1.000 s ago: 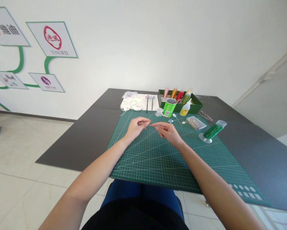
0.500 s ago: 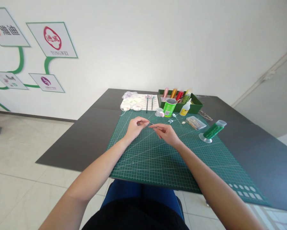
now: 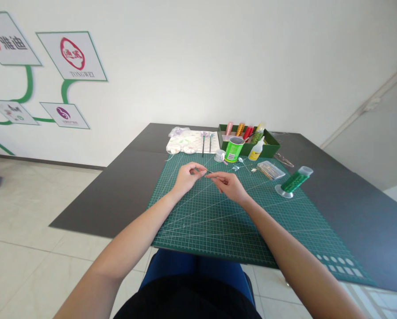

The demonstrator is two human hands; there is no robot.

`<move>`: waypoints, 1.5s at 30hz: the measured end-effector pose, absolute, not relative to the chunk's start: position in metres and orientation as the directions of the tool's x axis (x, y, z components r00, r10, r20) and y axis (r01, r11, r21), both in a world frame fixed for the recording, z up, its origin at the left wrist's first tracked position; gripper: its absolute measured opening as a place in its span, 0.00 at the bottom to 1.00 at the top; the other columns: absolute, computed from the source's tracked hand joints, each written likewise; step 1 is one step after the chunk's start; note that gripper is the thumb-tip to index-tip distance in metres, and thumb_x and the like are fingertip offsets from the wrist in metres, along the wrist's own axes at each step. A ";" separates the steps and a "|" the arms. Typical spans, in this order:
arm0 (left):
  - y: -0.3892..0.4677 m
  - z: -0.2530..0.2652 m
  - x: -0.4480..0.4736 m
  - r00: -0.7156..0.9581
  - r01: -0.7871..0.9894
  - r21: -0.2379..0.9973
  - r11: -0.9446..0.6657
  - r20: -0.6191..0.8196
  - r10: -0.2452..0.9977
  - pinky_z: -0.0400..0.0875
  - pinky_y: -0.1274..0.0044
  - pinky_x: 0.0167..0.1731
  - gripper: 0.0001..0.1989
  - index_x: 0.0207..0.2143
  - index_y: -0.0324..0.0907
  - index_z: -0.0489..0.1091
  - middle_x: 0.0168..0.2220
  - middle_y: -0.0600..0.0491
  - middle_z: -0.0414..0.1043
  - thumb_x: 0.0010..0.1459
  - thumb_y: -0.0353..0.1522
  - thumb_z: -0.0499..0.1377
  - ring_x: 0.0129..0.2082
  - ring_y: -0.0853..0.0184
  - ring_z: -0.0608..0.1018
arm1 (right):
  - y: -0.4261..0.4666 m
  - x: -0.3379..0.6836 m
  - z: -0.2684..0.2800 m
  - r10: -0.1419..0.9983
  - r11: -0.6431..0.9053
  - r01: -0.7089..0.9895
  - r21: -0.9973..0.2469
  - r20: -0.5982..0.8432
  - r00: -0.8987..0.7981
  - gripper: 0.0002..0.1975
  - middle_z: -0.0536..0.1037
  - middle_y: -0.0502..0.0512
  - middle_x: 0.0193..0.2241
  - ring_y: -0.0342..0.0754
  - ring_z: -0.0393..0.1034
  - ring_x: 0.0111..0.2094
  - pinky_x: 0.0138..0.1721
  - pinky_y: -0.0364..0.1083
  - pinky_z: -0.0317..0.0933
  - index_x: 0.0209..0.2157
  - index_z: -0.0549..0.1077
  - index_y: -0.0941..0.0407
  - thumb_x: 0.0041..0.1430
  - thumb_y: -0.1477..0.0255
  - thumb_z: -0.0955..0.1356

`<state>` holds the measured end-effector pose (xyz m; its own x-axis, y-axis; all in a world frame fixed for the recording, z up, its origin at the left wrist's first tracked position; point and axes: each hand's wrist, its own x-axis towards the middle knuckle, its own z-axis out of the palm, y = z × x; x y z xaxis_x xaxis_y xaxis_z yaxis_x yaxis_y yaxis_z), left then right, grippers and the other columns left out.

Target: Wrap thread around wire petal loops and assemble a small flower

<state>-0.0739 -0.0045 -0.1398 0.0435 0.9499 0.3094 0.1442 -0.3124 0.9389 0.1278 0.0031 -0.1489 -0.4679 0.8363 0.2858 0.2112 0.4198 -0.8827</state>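
Above the green cutting mat (image 3: 214,221), my left hand (image 3: 186,178) is closed in a pinch at the thumb and index fingertips. A thin dark piece (image 3: 209,172), like wire or a stem, shows from that pinch toward the right hand. My right hand (image 3: 229,184) meets it from the other side, index finger stretched along the piece and the other fingers curled under. What lies between the right fingertips is mostly hidden. Just beyond the hands are a small clear round tub (image 3: 220,155) and pale leaf-shaped pieces (image 3: 236,168) on thin wires.
Behind stand a green can (image 3: 234,150), a glue bottle (image 3: 256,149) and a green box (image 3: 273,148) of colored rolls. A clear case (image 3: 271,170) and a green glitter tube (image 3: 295,182) sit to the right. Two dark-stemmed pieces (image 3: 203,144) lie on white sheets (image 3: 214,141).
My right fingertips have shifted very slightly left, while my left hand keeps its pinch. The pink bit beside the clear tub looks turned and lower.
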 end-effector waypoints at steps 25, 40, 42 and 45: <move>-0.001 -0.142 -0.074 0.049 0.079 0.948 -0.309 0.306 0.951 0.68 0.77 0.28 0.09 0.34 0.39 0.78 0.29 0.53 0.78 0.52 0.35 0.69 0.22 0.72 0.73 | 0.003 0.128 -0.149 0.848 0.406 0.224 -0.886 0.274 -0.454 0.17 0.65 0.45 0.14 0.41 0.57 0.17 0.21 0.42 0.52 0.44 0.82 0.59 0.63 0.64 0.67; -0.001 -0.144 -0.076 0.066 0.140 0.933 -0.332 0.326 0.943 0.67 0.78 0.25 0.12 0.35 0.40 0.82 0.36 0.48 0.78 0.59 0.39 0.64 0.26 0.70 0.74 | 0.001 0.129 -0.143 0.852 0.413 0.249 -0.876 0.276 -0.445 0.19 0.64 0.45 0.14 0.41 0.56 0.17 0.22 0.43 0.52 0.45 0.82 0.61 0.63 0.63 0.66; -0.001 -0.144 -0.076 0.065 0.147 0.933 -0.329 0.323 0.944 0.67 0.78 0.24 0.11 0.34 0.40 0.82 0.34 0.49 0.77 0.59 0.39 0.64 0.25 0.70 0.73 | 0.001 0.129 -0.143 0.851 0.415 0.246 -0.876 0.279 -0.445 0.18 0.64 0.45 0.14 0.41 0.56 0.17 0.22 0.43 0.52 0.45 0.82 0.60 0.63 0.63 0.66; 0.000 -0.145 -0.076 0.058 0.137 0.937 -0.322 0.317 0.947 0.67 0.78 0.24 0.11 0.34 0.40 0.82 0.32 0.51 0.76 0.58 0.38 0.65 0.24 0.71 0.71 | 0.001 0.129 -0.144 0.852 0.410 0.238 -0.880 0.277 -0.444 0.18 0.64 0.45 0.14 0.41 0.56 0.17 0.21 0.42 0.52 0.44 0.82 0.59 0.63 0.63 0.67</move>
